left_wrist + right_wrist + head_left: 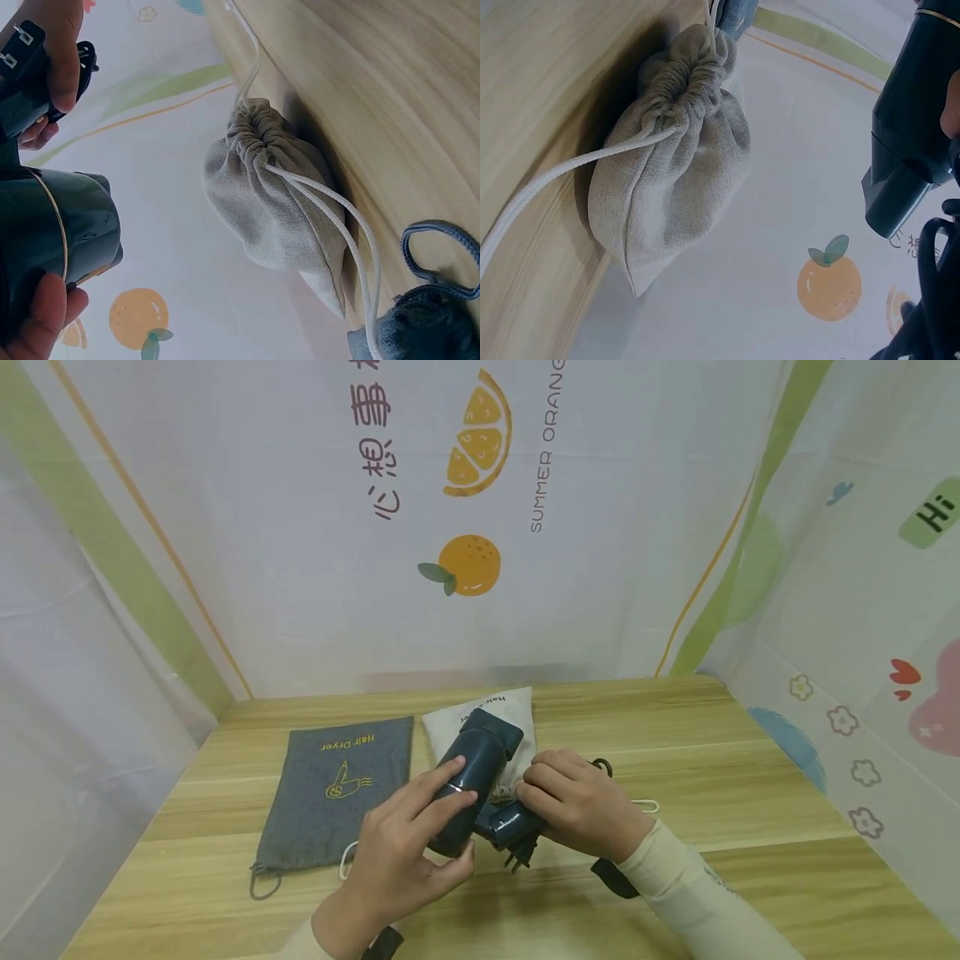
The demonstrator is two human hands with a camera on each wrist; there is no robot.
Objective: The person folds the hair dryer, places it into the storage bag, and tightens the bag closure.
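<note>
A dark blue-green hair dryer (480,758) is held above the table, its flattened nozzle (495,727) pointing away to the back. My left hand (401,839) grips the barrel, fingers along its top and thumb beneath. My right hand (573,802) holds the handle (516,823) together with the bundled cord (928,259). A two-pin plug (517,858) hangs below the handle; the left wrist view shows its metal prongs (16,46). Behind the dryer, a beige drawstring bag (444,727) printed "Hair Dryer" lies partly hidden; its gathered mouth (255,135) shows in the left wrist view.
To the left lies a flat dark grey drawstring bag (315,810) with yellow "Hair Dryer" lettering and a dryer drawing. White cord loops (647,806) lie on the wooden table (750,827). Printed white curtains (300,568) stand behind and at both sides.
</note>
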